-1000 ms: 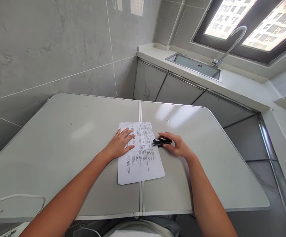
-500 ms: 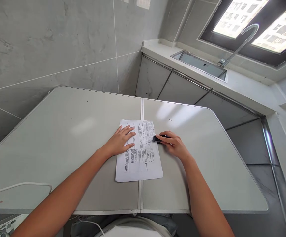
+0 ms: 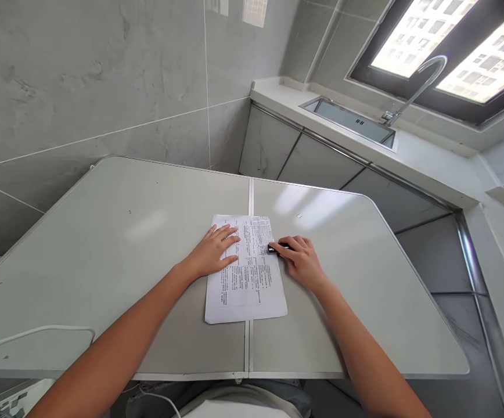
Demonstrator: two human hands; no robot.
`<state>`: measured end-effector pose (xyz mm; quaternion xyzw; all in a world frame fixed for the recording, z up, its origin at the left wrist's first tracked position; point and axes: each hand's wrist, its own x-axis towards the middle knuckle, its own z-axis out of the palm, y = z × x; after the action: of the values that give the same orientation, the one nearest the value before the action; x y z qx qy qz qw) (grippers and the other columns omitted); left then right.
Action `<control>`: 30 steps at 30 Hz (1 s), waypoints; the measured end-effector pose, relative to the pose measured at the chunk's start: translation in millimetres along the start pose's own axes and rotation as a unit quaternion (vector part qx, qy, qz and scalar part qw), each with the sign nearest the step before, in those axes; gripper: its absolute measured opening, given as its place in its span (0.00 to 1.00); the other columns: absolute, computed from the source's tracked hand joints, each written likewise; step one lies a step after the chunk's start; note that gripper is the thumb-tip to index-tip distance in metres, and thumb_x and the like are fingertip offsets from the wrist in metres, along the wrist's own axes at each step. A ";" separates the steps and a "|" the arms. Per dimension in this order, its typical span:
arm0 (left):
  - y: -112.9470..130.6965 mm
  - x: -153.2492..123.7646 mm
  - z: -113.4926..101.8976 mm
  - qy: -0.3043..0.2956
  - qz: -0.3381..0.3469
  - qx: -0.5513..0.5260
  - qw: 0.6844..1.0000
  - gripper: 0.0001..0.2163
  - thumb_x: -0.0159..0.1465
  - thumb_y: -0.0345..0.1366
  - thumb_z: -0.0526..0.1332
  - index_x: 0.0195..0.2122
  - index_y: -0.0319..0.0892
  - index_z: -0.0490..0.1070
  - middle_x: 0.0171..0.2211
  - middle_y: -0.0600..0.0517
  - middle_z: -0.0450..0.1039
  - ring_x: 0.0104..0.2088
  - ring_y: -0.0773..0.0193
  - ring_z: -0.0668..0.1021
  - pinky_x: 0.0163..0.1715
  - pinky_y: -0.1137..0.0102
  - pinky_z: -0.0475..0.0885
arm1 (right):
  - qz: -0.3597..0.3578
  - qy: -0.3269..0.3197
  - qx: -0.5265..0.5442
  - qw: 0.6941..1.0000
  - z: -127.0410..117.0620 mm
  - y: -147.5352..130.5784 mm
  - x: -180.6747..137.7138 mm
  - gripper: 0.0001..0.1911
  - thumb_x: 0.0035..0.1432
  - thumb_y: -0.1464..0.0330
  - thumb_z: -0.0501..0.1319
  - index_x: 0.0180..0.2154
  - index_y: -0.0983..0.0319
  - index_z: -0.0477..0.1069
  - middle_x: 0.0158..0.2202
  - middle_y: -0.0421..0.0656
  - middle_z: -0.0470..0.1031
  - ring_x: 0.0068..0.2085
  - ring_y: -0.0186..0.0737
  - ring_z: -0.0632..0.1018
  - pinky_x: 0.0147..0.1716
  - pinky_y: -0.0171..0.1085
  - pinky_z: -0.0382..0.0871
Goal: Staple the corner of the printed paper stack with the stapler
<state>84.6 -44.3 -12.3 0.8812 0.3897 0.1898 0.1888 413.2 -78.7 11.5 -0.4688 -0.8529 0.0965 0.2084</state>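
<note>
A printed sheet of paper lies across the centre seam of a pale grey folding table. My left hand rests flat on the sheet's upper left part, fingers stretched out. My right hand is curled over a small black stapler at the sheet's right edge, pressing down on it. Only the stapler's front end shows past my fingers, touching the paper's edge.
A white cable loops over the table's near left edge. A tiny scrap lies on the table beyond my right hand. Behind the table are grey tiled walls, a counter with a steel sink and a curved tap under a window.
My right hand has closed down over the stapler and shifted it left to the paper's edge, covering most of it. My left hand stays flat on the sheet. The camera view shifted slightly.
</note>
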 end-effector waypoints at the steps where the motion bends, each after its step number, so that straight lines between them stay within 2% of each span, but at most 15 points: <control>1: -0.1 -0.2 0.0 0.003 0.001 -0.001 1.000 0.22 0.68 0.45 0.63 0.62 0.49 0.68 0.68 0.46 0.62 0.71 0.45 0.60 0.70 0.42 0.50 | 0.002 0.013 0.016 1.000 0.5 2.6 -3.3 0.27 0.67 0.73 0.55 0.63 0.45 0.68 0.52 0.44 0.76 0.50 0.51 0.74 0.53 0.54 0.68; 5: -1.0 -0.8 1.8 0.011 0.004 -0.005 1.000 0.21 0.68 0.45 0.63 0.61 0.49 0.69 0.68 0.46 0.63 0.71 0.46 0.60 0.71 0.42 0.50 | 0.073 0.080 0.027 0.994 0.5 22.5 -16.8 0.25 0.68 0.68 0.55 0.65 0.50 0.65 0.51 0.47 0.76 0.50 0.53 0.75 0.49 0.52 0.73; 9: -0.6 -0.6 0.6 0.011 -0.001 -0.013 1.000 0.22 0.67 0.46 0.64 0.61 0.49 0.69 0.68 0.46 0.63 0.70 0.46 0.61 0.70 0.43 0.51 | 0.170 0.213 -0.036 0.961 -0.5 30.0 -13.6 0.26 0.65 0.68 0.56 0.64 0.55 0.66 0.47 0.50 0.75 0.47 0.56 0.75 0.45 0.54 0.74; 11: 0.7 0.4 -3.3 0.036 -0.011 -0.040 0.998 0.22 0.67 0.47 0.64 0.61 0.50 0.69 0.67 0.46 0.63 0.69 0.48 0.64 0.70 0.45 0.54 | 0.171 0.251 -0.027 0.952 1.5 16.2 -2.3 0.27 0.65 0.68 0.56 0.65 0.55 0.65 0.48 0.51 0.75 0.48 0.56 0.75 0.46 0.54 0.74; 13: 1.1 1.7 -8.9 0.094 -0.034 -0.095 0.990 0.19 0.68 0.46 0.63 0.59 0.49 0.70 0.65 0.45 0.66 0.65 0.50 0.68 0.67 0.48 0.61 | 0.144 0.239 0.029 0.960 8.8 -9.7 13.2 0.27 0.65 0.68 0.57 0.65 0.53 0.64 0.49 0.50 0.75 0.49 0.55 0.76 0.48 0.53 0.74; 14: 0.3 2.3 -11.7 0.133 -0.050 -0.131 0.981 0.17 0.69 0.46 0.62 0.56 0.48 0.71 0.61 0.45 0.69 0.62 0.51 0.71 0.64 0.51 0.64 | 0.127 0.213 0.066 0.966 15.0 -25.5 21.4 0.27 0.65 0.69 0.58 0.65 0.52 0.64 0.50 0.49 0.75 0.49 0.54 0.76 0.49 0.51 0.74; 17: -9.3 3.1 -19.3 0.246 -0.109 -0.265 0.926 0.11 0.70 0.46 0.60 0.45 0.45 0.74 0.45 0.48 0.75 0.47 0.57 0.77 0.51 0.60 0.73 | 0.086 0.131 0.141 0.978 39.6 -71.6 42.6 0.28 0.64 0.73 0.59 0.64 0.50 0.65 0.49 0.47 0.75 0.49 0.50 0.76 0.50 0.49 0.74; 19: -21.1 2.6 -23.8 0.299 -0.148 -0.367 0.868 0.12 0.70 0.47 0.60 0.38 0.44 0.73 0.37 0.50 0.72 0.38 0.62 0.76 0.42 0.67 0.73 | 0.070 0.090 0.150 0.982 53.6 -92.5 50.8 0.29 0.63 0.75 0.59 0.63 0.50 0.65 0.47 0.46 0.75 0.48 0.50 0.75 0.49 0.49 0.73; 21: -33.7 1.5 -28.6 0.343 -0.165 -0.473 0.795 0.13 0.69 0.48 0.61 0.35 0.43 0.71 0.33 0.52 0.70 0.33 0.65 0.73 0.34 0.71 0.71 | 0.061 0.067 0.146 0.985 60.2 -101.7 52.4 0.30 0.62 0.76 0.58 0.63 0.50 0.65 0.45 0.46 0.74 0.47 0.49 0.74 0.48 0.49 0.73; 24: -47.1 -0.2 -36.1 0.354 -0.161 -0.601 0.698 0.14 0.68 0.48 0.62 0.33 0.42 0.70 0.29 0.53 0.65 0.28 0.68 0.70 0.29 0.72 0.69 | 0.068 0.066 0.138 0.986 55.0 -95.8 40.9 0.29 0.63 0.76 0.58 0.63 0.50 0.66 0.46 0.46 0.74 0.47 0.49 0.73 0.48 0.49 0.73; 26: -50.5 -0.8 -39.6 0.340 -0.152 -0.658 0.655 0.15 0.68 0.47 0.63 0.31 0.42 0.69 0.27 0.54 0.62 0.27 0.68 0.69 0.28 0.72 0.68 | 0.086 0.077 0.135 0.984 45.4 -83.0 24.7 0.28 0.63 0.76 0.57 0.63 0.51 0.66 0.46 0.47 0.73 0.48 0.49 0.73 0.49 0.50 0.73; 28: -50.9 -0.9 -41.0 0.329 -0.147 -0.686 0.632 0.15 0.68 0.45 0.63 0.29 0.41 0.68 0.27 0.55 0.61 0.26 0.69 0.68 0.27 0.73 0.67 | 0.107 0.091 0.130 0.982 34.4 -67.1 3.6 0.27 0.65 0.74 0.57 0.63 0.51 0.66 0.47 0.47 0.73 0.49 0.50 0.73 0.50 0.51 0.73; 30: -50.1 -0.4 -40.2 0.323 -0.147 -0.693 0.627 0.14 0.68 0.44 0.64 0.29 0.41 0.68 0.27 0.55 0.60 0.26 0.70 0.67 0.27 0.73 0.67 | 0.129 0.103 0.121 0.979 23.8 -51.5 -19.9 0.25 0.67 0.72 0.56 0.63 0.52 0.65 0.48 0.48 0.73 0.49 0.52 0.74 0.50 0.53 0.73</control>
<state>34.2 -5.9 -2.0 0.3035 0.3029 0.6460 0.6315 372.9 -122.6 3.4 -0.5537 -0.7411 0.1765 0.3362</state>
